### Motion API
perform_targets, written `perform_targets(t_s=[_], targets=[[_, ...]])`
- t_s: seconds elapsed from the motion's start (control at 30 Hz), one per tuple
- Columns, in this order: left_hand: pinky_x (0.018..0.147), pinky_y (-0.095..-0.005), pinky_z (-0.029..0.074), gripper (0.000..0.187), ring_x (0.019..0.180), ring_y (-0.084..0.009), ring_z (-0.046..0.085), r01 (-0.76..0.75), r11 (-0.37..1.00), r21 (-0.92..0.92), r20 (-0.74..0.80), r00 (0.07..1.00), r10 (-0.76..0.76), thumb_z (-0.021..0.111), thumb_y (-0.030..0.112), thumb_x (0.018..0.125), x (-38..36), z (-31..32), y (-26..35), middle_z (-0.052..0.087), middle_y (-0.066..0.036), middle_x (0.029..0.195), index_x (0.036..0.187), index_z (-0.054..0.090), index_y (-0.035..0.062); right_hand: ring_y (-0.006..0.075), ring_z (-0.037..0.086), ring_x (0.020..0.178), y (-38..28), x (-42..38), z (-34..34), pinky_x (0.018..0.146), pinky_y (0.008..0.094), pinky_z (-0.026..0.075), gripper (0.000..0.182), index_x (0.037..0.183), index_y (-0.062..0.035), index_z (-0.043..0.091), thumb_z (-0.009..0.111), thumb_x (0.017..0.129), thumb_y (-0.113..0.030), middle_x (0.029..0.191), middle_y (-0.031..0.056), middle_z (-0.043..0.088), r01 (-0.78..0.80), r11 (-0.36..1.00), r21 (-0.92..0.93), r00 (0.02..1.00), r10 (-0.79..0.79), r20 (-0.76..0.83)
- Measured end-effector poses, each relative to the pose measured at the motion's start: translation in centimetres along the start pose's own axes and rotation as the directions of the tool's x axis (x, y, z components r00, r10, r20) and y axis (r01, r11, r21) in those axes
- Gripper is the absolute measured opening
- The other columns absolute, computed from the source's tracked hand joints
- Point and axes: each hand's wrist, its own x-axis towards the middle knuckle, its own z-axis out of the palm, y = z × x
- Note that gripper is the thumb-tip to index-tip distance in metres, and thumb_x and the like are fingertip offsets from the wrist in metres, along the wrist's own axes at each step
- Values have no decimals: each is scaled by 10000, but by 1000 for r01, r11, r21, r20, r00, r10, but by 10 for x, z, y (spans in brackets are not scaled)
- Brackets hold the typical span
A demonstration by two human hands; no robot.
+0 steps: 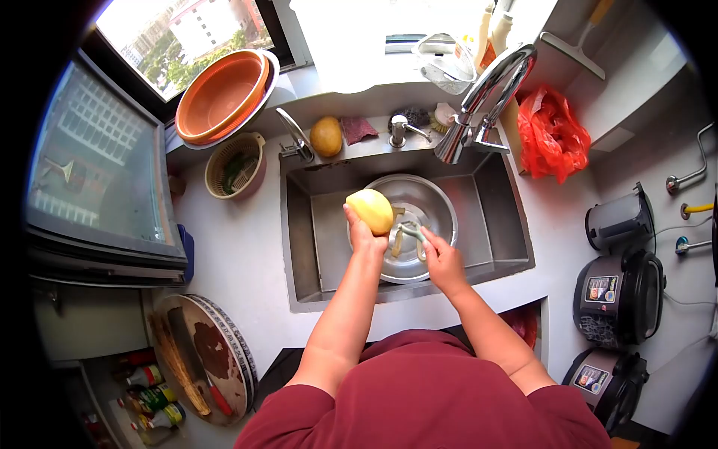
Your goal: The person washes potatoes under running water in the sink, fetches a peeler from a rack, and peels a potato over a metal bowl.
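My left hand (361, 234) holds a peeled yellow potato (371, 210) over the sink. My right hand (440, 257) grips a pale green peeler (411, 232) just right of the potato, its blade end pointing toward it. Both hands hover above a steel bowl (434, 200) that sits in the sink (493, 224). A strip of peel lies in the bowl under the hands. An unpeeled brown potato (326, 136) rests on the ledge behind the sink.
A tall faucet (490, 93) arches over the sink's back right. Orange basins (224, 96) and a small basket (235, 166) stand at the back left, a red bag (551, 135) at the right. Cookers (619, 288) line the right counter; a round chopping board (202, 359) lies lower left.
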Motion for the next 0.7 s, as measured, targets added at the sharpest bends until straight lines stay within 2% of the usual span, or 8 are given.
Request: perform_targets(t_s=[0.1,0.23,0.4,0.5,0.57,0.63,0.67,0.7], targets=[[794,-442,529,587,965,-238,623,-115,986,121,201,976,89,499,667,846,-1,-14,-2,639,-37,1068,1166,541,177,329,656,790,-15,18,-10,686,395,513,297,1182,-159,641,545,914,-243,909,142,683,173,983,-57,982,-176,-71],[768,-397,546,513,914,-220,638,-342,903,261,398,890,222,541,549,892,-22,-18,-1,643,-67,1028,1139,539,99,325,655,773,-43,36,-21,677,405,520,282,1151,-172,655,557,898,-248,919,116,691,283,943,-173,958,-285,11],[768,-394,549,482,902,-222,644,-353,914,199,434,868,241,549,513,903,-24,-17,3,644,-78,1009,1131,543,89,321,654,782,-47,38,-21,676,414,518,277,1142,-187,657,565,889,-251,900,104,694,321,924,-207,947,-311,79],[781,-396,544,547,915,-229,639,-277,950,143,268,935,232,546,601,860,-16,-13,8,645,-50,1018,1135,556,128,317,653,794,-39,19,-25,677,416,519,278,1147,-201,654,560,890,-252,922,98,692,261,903,-341,953,-185,238],[784,-395,540,601,929,-231,634,-136,988,80,135,983,124,542,673,819,-14,-9,17,646,-26,1026,1135,567,162,333,648,842,-15,13,-22,710,424,516,297,1177,-221,638,548,900,-272,979,115,683,158,949,-272,978,-112,176],[780,-401,535,656,942,-227,625,-80,992,93,179,982,63,525,745,769,-6,-19,23,642,1,1027,1130,575,200,343,643,877,15,14,-18,741,431,511,307,1192,-224,630,541,905,-285,1005,128,677,28,967,-251,994,0,111],[782,-407,533,659,945,-229,622,-38,996,75,217,976,21,522,747,769,-9,-22,24,640,1,1025,1130,575,198,351,635,922,34,21,-16,787,431,502,324,1211,-215,619,537,910,-301,1025,147,669,-96,921,-378,958,188,215],[784,-414,531,663,949,-231,620,3,998,59,264,964,-18,519,749,770,-11,-20,26,639,0,1023,1131,574,196,350,634,931,37,21,-14,796,427,501,327,1213,-210,617,535,910,-301,1033,148,667,-98,939,-330,964,172,202]])
